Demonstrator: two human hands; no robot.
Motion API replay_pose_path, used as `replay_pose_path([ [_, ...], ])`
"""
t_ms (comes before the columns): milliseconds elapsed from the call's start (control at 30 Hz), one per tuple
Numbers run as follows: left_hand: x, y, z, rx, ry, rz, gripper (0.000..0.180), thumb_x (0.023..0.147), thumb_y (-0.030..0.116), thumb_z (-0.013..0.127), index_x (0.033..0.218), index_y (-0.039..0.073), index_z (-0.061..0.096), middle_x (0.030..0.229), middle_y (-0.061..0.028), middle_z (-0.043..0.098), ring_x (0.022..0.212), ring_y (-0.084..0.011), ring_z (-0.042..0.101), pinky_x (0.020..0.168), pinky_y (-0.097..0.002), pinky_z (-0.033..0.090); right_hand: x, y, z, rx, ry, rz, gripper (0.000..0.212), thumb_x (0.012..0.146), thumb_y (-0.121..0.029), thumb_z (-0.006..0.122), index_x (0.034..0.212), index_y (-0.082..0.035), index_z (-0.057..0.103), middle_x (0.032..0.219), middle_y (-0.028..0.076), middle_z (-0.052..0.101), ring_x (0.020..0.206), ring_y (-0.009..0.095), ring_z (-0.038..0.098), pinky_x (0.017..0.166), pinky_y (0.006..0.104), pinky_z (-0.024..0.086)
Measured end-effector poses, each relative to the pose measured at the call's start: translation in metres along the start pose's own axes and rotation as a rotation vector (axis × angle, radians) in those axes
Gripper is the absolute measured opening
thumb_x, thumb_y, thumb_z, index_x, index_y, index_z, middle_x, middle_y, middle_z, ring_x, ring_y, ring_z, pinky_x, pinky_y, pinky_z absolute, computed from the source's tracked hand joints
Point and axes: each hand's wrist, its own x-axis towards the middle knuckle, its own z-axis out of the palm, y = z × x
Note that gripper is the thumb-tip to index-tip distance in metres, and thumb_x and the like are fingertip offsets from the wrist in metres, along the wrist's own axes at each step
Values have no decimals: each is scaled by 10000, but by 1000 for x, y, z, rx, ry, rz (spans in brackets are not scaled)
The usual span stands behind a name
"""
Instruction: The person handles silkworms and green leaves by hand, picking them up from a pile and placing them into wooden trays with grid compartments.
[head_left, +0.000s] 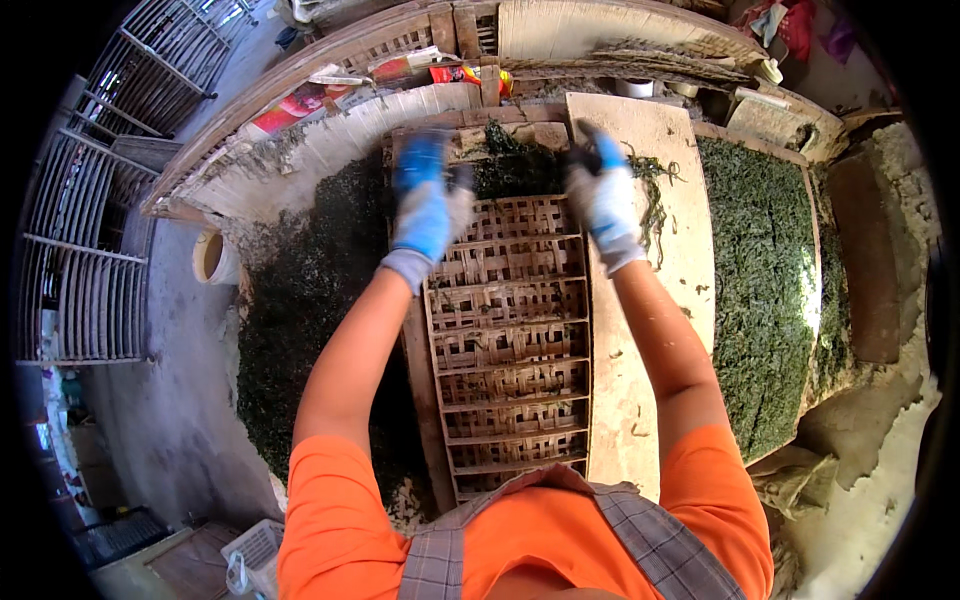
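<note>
Both my hands wear blue and pale grey work gloves and reach to the far end of a long wooden frame. My left hand point(425, 195) is over the frame's left side, its fingers smeared by motion. My right hand point(605, 195) is at the frame's right side, beside a pale board, its fingertips blurred too. Between them lies a clump of dark green stringy leaves point(515, 170). Towards me, the frame's woven slat lattice point(510, 310) shows bare, divided by thin crossbars. Whether either hand holds leaves cannot be made out.
The pale wooden board point(640, 380) carries scattered strands. To its right lies a tray packed with green leaves point(755, 290); at left is a dark leaf heap point(310, 330). A bucket point(215, 257) and slatted racks point(95, 240) stand farther left. A curved wooden rim point(330, 60) closes the back.
</note>
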Motion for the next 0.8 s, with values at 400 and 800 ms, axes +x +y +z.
replay_pose_path([
  [400, -12, -70, -4, 576, 362, 792, 544, 894, 254, 544, 1409, 98, 461, 1511, -126, 375, 1416, -337, 301, 1187, -482, 173, -50, 15, 83, -927, -528, -829, 603, 736, -220, 688, 1302, -77, 538, 1410, 189, 483, 1275, 355, 483, 1082, 407, 387],
  [800, 20, -70, -84, 815, -234, 377, 947, 810, 440, 671, 1546, 133, 160, 1577, -227, 168, 1466, -368, 159, 1184, -458, 200, -32, -15, 122, -871, -874, -491, 579, 817, -285, 632, 1382, -235, 517, 1528, 74, 373, 1403, 298, 347, 1169, 465, 234],
])
